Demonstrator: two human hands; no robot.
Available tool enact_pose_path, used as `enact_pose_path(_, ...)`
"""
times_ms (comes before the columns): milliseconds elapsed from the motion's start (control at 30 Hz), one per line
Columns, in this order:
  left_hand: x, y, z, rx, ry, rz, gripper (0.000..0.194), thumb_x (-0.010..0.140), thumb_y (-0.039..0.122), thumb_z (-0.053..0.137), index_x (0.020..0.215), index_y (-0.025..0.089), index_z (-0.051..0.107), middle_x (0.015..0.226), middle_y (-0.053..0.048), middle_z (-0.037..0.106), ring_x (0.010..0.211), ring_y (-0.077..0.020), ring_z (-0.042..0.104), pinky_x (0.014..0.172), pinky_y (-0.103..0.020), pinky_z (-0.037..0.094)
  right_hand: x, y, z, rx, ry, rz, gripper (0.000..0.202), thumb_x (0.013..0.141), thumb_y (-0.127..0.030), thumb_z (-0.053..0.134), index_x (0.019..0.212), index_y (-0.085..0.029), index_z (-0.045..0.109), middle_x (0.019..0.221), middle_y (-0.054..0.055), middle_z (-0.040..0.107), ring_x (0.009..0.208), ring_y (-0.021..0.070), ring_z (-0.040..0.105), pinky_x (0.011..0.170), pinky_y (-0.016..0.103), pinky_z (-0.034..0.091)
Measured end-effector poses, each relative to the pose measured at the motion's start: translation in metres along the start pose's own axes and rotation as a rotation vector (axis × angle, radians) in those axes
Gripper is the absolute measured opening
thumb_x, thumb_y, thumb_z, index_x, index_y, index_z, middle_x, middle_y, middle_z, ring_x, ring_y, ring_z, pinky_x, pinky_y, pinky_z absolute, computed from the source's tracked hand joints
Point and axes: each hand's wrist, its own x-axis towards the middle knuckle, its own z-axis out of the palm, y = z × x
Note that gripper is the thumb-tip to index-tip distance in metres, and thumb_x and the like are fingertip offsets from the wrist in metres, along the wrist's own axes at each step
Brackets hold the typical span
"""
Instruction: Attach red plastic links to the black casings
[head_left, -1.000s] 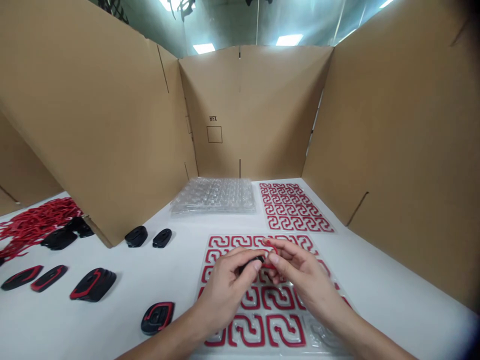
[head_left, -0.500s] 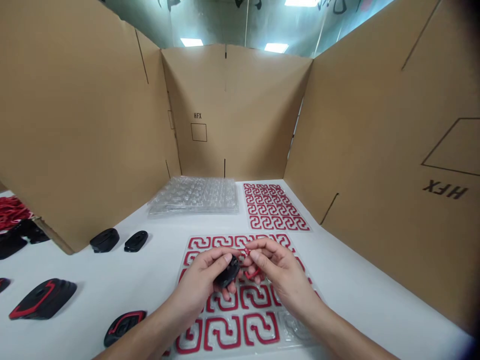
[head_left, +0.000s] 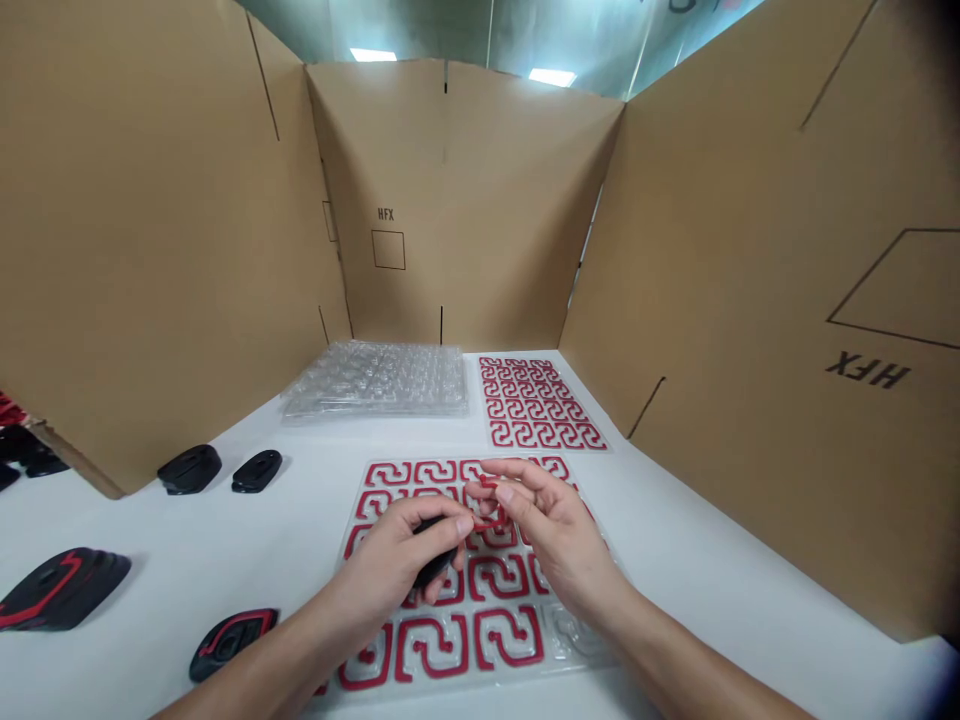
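Observation:
My left hand (head_left: 401,550) is closed around a black plastic shell (head_left: 435,560), shaped like part of a computer mouse. Between the thumb and fingers of my right hand (head_left: 551,525) is a thin curved red strip (head_left: 491,515). One end of the strip reaches my left thumb tip; whether it touches the shell cannot be made out. Both hands are above a clear tray (head_left: 450,690) filled with red S-shaped strips (head_left: 431,648). At the tray's near right corner, one pocket (head_left: 574,635) holds no red piece.
Black mouse shells (head_left: 257,470) stand on the left, two with red strips (head_left: 232,640). A stack of clear trays (head_left: 375,380) lies at the back, beside another filled tray (head_left: 536,405). Cardboard walls (head_left: 465,200) enclose three sides of the white table (head_left: 690,580).
My left hand has turned the shell, so less of it shows. The red strip has come up between both hands, its end now at my left thumb. The view has shifted slightly.

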Motion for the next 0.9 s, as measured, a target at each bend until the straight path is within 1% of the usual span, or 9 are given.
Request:
enact_pose_path(200, 0.002, 0.004, -0.003, -0.003, 0.134, 0.059, 0.028, 0.079, 0.041, 0.064, 0.069, 0.016, 0.062, 0.062, 0.004, 0.059, 0.036, -0.0034, 0.042, 0.036, -0.017, 0.028, -0.003, -0.004, 0.004, -0.138, -0.009, -0.025, 0.032, 0.084, -0.037, 0.070, 0.112, -0.022, 0.065, 0.088, 0.003, 0.075, 0.085, 0.0160, 0.068, 0.073, 0.026, 0.049)
enact_pose_path(333, 0.003, 0.002, -0.006, -0.060, 0.155, 0.042, 0.027, 0.077, 0.041, 0.067, 0.070, 0.016, 0.061, 0.058, 0.004, 0.058, 0.037, -0.0032, 0.040, 0.037, -0.016, 0.026, -0.003, -0.004, 0.004, -0.231, -0.003, -0.058, 0.017, 0.083, -0.035, 0.071, 0.086, -0.018, 0.067, 0.074, 0.000, 0.069, 0.067, 0.0117, 0.062, 0.064, 0.023, 0.047)
enact_pose_path(400, 0.003, 0.002, -0.006, -0.068, 0.136, 0.035, 0.029, 0.075, 0.041, 0.068, 0.067, 0.015, 0.060, 0.056, 0.004, 0.056, 0.037, -0.0031, 0.040, 0.038, -0.016, 0.026, 0.000, -0.005, 0.001, -0.230, -0.040, -0.038, 0.020, 0.083, -0.035, 0.072, 0.077, -0.017, 0.066, 0.068, -0.001, 0.066, 0.061, 0.0105, 0.059, 0.060, 0.022, 0.045)
enact_pose_path(467, 0.002, 0.003, -0.005, -0.072, 0.124, 0.026, 0.030, 0.075, 0.042, 0.069, 0.067, 0.015, 0.060, 0.057, 0.004, 0.057, 0.037, -0.0028, 0.040, 0.039, -0.016, 0.026, 0.003, -0.007, -0.004, -0.197, -0.042, -0.032, 0.023, 0.082, -0.037, 0.072, 0.077, -0.017, 0.066, 0.066, -0.001, 0.067, 0.059, 0.0105, 0.058, 0.059, 0.022, 0.045)
enact_pose_path(600, -0.001, 0.005, -0.004, -0.110, 0.142, 0.018, 0.031, 0.073, 0.043, 0.071, 0.070, 0.015, 0.060, 0.062, 0.002, 0.063, 0.038, -0.0028, 0.041, 0.040, -0.016, 0.027, 0.010, -0.017, -0.019, -0.045, 0.130, -0.115, 0.031, 0.086, -0.047, 0.065, 0.076, -0.017, 0.064, 0.060, -0.002, 0.065, 0.052, 0.0085, 0.053, 0.052, 0.020, 0.041)
enact_pose_path(667, -0.002, 0.004, -0.004, -0.114, 0.131, 0.018, 0.030, 0.073, 0.044, 0.072, 0.073, 0.016, 0.060, 0.066, 0.001, 0.066, 0.038, -0.0032, 0.042, 0.040, -0.016, 0.027, 0.013, -0.022, -0.027, -0.012, 0.160, -0.123, 0.037, 0.087, -0.050, 0.062, 0.070, -0.017, 0.062, 0.052, -0.004, 0.059, 0.047, 0.0075, 0.049, 0.048, 0.019, 0.037)
enact_pose_path(767, -0.002, 0.002, -0.004, -0.074, 0.079, 0.016, 0.029, 0.075, 0.044, 0.070, 0.076, 0.017, 0.060, 0.068, -0.001, 0.069, 0.038, -0.0042, 0.044, 0.040, -0.016, 0.028, 0.013, -0.026, -0.030, -0.109, 0.073, -0.072, 0.031, 0.083, -0.045, 0.069, 0.071, -0.017, 0.065, 0.053, -0.003, 0.061, 0.049, 0.0079, 0.052, 0.050, 0.019, 0.039)
enact_pose_path(833, -0.003, 0.002, -0.004, -0.053, 0.047, 0.003, 0.027, 0.076, 0.043, 0.068, 0.074, 0.017, 0.060, 0.065, 0.000, 0.067, 0.039, -0.0048, 0.044, 0.041, -0.017, 0.029, 0.010, -0.025, -0.027, -0.167, -0.027, -0.022, 0.022, 0.079, -0.038, 0.075, 0.084, -0.017, 0.070, 0.065, -0.002, 0.067, 0.059, 0.0093, 0.058, 0.058, 0.021, 0.044)
enact_pose_path(900, -0.003, 0.002, -0.003, -0.048, 0.032, -0.017, 0.027, 0.077, 0.041, 0.067, 0.071, 0.016, 0.061, 0.060, 0.000, 0.065, 0.039, -0.0053, 0.044, 0.041, -0.017, 0.029, 0.007, -0.024, -0.022, -0.189, -0.134, 0.038, 0.024, 0.078, -0.036, 0.076, 0.095, -0.019, 0.072, 0.074, -0.002, 0.068, 0.065, 0.0102, 0.060, 0.064, 0.023, 0.047)
